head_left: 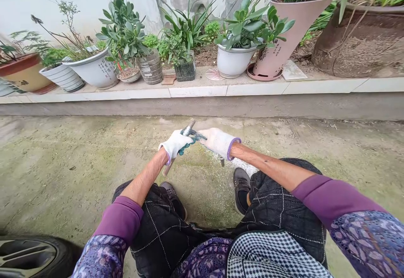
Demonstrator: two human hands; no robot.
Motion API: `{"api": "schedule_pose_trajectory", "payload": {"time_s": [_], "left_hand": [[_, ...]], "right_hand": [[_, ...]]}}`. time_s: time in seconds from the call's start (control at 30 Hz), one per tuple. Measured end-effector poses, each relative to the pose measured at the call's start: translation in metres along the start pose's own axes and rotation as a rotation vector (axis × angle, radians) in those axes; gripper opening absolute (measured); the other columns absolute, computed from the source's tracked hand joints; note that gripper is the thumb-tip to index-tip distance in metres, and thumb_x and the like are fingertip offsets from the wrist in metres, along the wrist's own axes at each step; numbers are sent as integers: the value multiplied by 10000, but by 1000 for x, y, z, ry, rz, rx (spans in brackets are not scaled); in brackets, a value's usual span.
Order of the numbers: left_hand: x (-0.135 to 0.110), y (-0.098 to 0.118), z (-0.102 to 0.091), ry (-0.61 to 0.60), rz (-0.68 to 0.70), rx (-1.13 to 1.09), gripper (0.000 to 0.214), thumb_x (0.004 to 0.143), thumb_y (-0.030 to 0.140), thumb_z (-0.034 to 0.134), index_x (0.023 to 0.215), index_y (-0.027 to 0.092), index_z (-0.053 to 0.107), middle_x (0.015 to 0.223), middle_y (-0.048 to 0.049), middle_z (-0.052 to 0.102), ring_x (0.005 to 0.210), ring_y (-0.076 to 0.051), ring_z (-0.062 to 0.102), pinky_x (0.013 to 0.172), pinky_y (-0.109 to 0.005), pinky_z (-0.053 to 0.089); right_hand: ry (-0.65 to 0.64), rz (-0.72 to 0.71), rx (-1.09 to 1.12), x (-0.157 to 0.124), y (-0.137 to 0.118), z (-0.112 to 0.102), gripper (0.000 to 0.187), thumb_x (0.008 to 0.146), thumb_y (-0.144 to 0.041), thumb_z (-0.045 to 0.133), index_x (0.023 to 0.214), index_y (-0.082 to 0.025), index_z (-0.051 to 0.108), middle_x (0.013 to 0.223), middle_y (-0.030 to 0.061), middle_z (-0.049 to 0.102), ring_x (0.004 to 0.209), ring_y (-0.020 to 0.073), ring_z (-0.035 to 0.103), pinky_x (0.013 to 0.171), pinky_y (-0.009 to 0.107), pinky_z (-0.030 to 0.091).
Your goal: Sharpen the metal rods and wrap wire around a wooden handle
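A stick [190, 126] is held in the air ahead of the knees, over the concrete [94, 151]. Its long axis is slanted: the far end is pointed forward and slightly right, toward the ledge [198, 91], and the near end is brought out below the left wrist, back and to the left. Its middle is covered by the hand. As far as it is shown, the stick is straight, slim and grey-brown, with a pale, silvery stretch just below the far end. A dark tool [200, 135] is seen between the hands, close to the far part of the stick; its exact shape cannot be made out.

The stick is gripped by the left hand [177, 143], with the fingers curled around it. The tool is held by the right hand [216, 142], with most of the fingers hidden under the glove's back. Both hands are covered by white gloves edged in purple, and green is shown on the left fingers. A short stub [222, 161] is seen below the right hand; what it belongs to cannot be told.

White bits [248, 167] are scattered beside the right shoe [241, 185]. The ledge is lined with potted plants, and a wheel [31, 255] is seen at lower left.
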State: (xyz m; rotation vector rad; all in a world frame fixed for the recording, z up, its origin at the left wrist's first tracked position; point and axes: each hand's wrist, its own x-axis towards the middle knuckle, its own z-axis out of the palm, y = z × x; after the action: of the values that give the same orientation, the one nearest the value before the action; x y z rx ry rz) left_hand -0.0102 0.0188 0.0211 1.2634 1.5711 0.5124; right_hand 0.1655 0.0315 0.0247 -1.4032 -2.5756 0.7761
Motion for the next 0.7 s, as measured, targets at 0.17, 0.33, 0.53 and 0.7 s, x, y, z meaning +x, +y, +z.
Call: {"api": "schedule_pose_trajectory", "payload": {"time_s": [0.17,0.33,0.53,0.7], "left_hand": [[16,-4,-1,114,70,426,338,798,196,634,1122,181,729,648,6,571,524,-129,509,517,-252,423],[27,-13,4,114,144,1012,253,917,227,535,1048,153,739,925,-170,743,867,-276,715,789,-350,513],[14,-14,17,-77,268,1025,224,885,322,600,1020,212,740,821,-90,732,800,-256,709,776,-335,512],[12,-14,3,68,402,699,253,879,336,589,994,160,728,817,-33,715,729,-158,615,704,-260,476]], "right_hand": [[-40,-40,-209,-10,-3,-8,193,993,-246,563,1036,-176,737,997,124,785,823,223,686,676,296,383],[-43,-41,-271,-12,-5,-22,212,995,-240,547,1072,-174,732,1016,145,777,828,235,684,656,316,352],[6,21,-128,7,12,-36,272,949,-201,522,1068,-154,762,1013,98,781,843,190,657,715,293,406],[20,36,36,22,23,-20,273,937,-201,509,1042,-137,753,971,69,778,758,145,614,696,254,429]]}}
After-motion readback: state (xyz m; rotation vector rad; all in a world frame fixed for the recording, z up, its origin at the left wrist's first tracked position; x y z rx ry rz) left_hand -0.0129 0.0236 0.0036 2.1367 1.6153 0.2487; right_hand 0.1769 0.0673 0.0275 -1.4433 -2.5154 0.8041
